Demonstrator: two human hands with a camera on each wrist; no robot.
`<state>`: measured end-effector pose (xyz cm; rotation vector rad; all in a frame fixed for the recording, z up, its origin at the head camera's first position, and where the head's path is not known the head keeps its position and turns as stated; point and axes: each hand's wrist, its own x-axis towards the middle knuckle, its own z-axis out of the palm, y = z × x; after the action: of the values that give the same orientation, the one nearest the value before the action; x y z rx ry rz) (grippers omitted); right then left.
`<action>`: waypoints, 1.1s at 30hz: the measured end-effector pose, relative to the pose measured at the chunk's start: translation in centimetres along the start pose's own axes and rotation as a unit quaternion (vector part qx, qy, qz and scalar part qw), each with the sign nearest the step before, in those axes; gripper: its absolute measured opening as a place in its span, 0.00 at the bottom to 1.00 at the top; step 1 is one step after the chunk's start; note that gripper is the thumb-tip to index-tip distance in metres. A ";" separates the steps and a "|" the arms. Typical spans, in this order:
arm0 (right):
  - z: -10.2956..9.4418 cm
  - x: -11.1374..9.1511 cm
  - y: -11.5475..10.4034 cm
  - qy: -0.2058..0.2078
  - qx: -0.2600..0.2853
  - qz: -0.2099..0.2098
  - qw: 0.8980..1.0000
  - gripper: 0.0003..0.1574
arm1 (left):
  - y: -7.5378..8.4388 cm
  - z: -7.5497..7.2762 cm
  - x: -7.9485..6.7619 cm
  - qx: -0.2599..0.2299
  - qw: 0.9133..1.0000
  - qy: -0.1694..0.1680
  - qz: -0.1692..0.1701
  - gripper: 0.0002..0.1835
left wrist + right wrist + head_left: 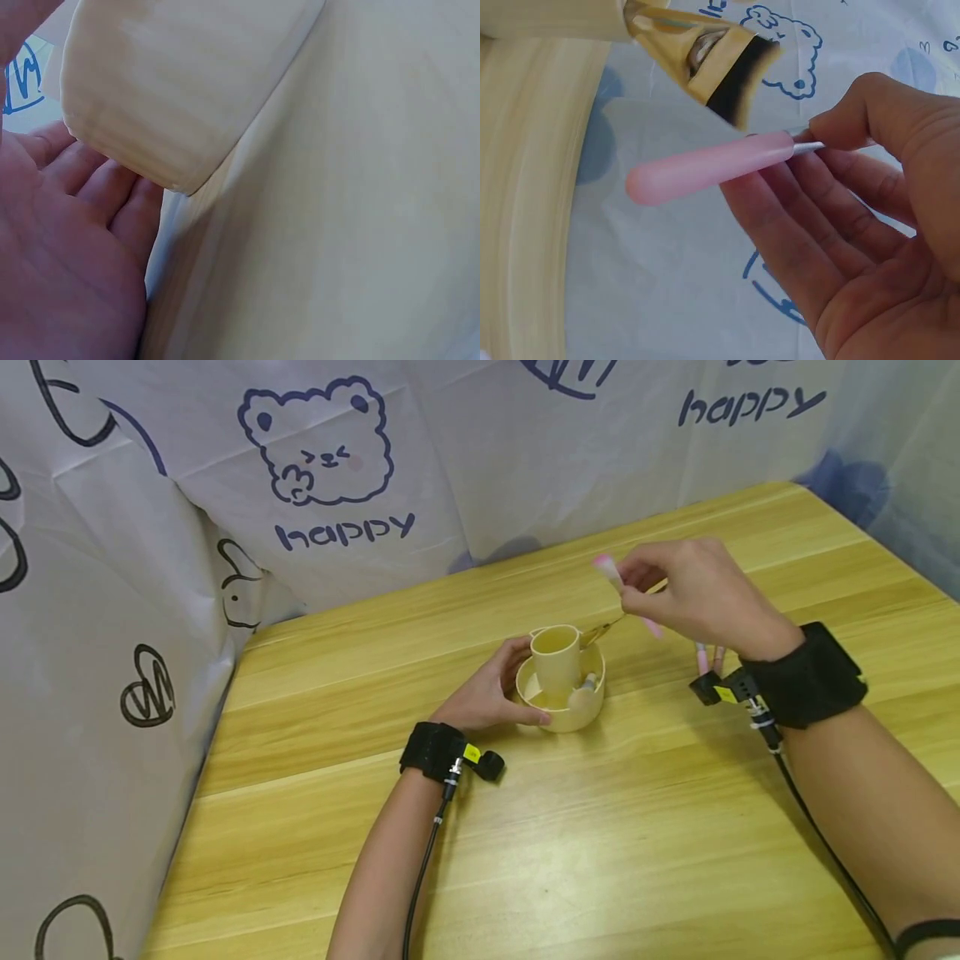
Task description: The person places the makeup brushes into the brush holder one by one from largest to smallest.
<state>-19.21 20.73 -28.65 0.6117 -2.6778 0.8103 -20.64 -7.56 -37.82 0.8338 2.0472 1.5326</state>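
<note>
A pale yellow round brush holder (573,720) with an upright cylindrical cup (557,668) inside stands on the table. My left hand (501,689) grips it from the left, thumb at the front rim and fingers behind; in the left wrist view its smooth wall (172,82) fills the top. A brush with a gold ferrule (697,56) and dark bristles leans out at the right. Inside the front lies a whitish piece (582,695) with a grey part. Above and to the right, my right hand (686,589) pinches a makeup brush (712,166) by its silver ferrule, pink handle downward and white-pink bristles up.
Beneath my right wrist, two slim pink-handled items (702,658) lie on the wooden table (570,860). A white printed cloth (465,460) hangs along the back and left of the table. Cables run from both wrist cameras along the forearms.
</note>
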 end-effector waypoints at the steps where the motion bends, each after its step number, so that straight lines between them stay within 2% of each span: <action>1: 0.0 0.0 -0.1 0.002 0.001 -0.006 1.000 0.11 | 0.0 0.0 0.0 0.001 1.000 0.001 -0.001 0.52; 11: -0.1 -0.2 -1.3 0.020 0.017 -0.059 0.998 0.09 | -0.2 0.0 0.2 -0.023 0.999 -0.027 0.015 0.48; 16: -0.1 -0.3 -1.8 0.031 0.017 -0.079 0.996 0.08 | -0.2 0.1 0.2 -0.024 0.999 -0.028 0.013 0.48; 26: 0.2 -0.4 -2.8 0.045 0.041 -0.115 0.991 0.05 | -0.5 0.0 0.3 -0.014 0.999 -0.015 0.032 0.47; 33: 0.5 -0.4 -3.1 0.042 0.044 -0.132 0.989 0.06 | -0.6 0.0 0.4 -0.019 0.999 -0.029 0.041 0.47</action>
<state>-17.54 18.25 -27.79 0.9082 -2.4279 0.8623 -21.04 -7.45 -38.38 0.9471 1.9581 1.5684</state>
